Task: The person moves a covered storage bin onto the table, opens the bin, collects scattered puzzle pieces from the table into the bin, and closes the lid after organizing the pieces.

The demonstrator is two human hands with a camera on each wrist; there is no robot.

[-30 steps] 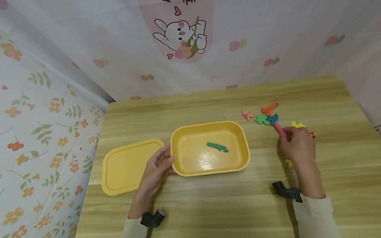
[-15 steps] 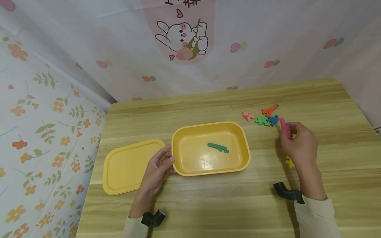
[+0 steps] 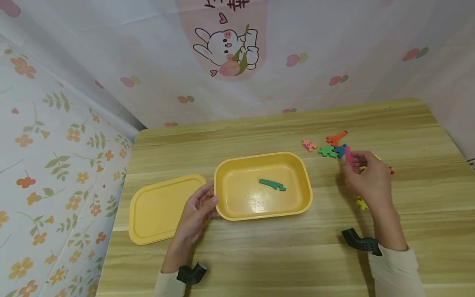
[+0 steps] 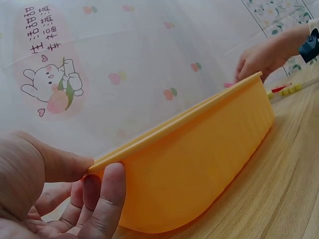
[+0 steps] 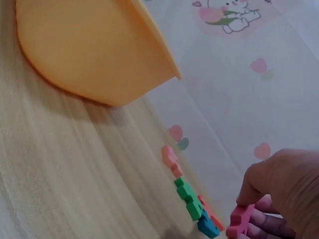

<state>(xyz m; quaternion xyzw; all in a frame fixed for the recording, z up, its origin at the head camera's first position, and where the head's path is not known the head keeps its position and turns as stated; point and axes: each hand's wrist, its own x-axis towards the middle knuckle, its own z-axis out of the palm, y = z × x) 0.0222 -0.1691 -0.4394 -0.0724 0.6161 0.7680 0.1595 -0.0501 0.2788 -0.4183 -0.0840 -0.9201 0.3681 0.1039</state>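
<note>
My left hand (image 3: pixel 196 210) pinches the left rim of a yellow plastic box (image 3: pixel 237 215), thumb on top and fingers beneath, as the left wrist view shows. Inside the box lies a dark green puzzle piece (image 3: pixel 272 184). Over at the right, my right hand (image 3: pixel 371 177) holds a pink puzzle piece (image 3: pixel 348 156) between thumb and fingers, raised off the table. Just beyond it lie a blue piece (image 3: pixel 339 151), a green piece (image 3: pixel 327 151), an orange piece (image 3: pixel 337 137) and a peach piece (image 3: pixel 309 144).
A yellow lid (image 3: pixel 159 210) lies flat left of the box, partly behind my left hand. A yellow piece (image 3: pixel 361 203) sits beside my right wrist, and a red piece (image 3: pixel 391 170) peeks out past the hand. Patterned cloth (image 3: pixel 148 62) hangs behind the wooden table (image 3: pixel 274 260).
My right hand has lifted the pink piece from beside the blue one and turned it more upright, then shifted slightly left. The left hand keeps its hold on the box.
</note>
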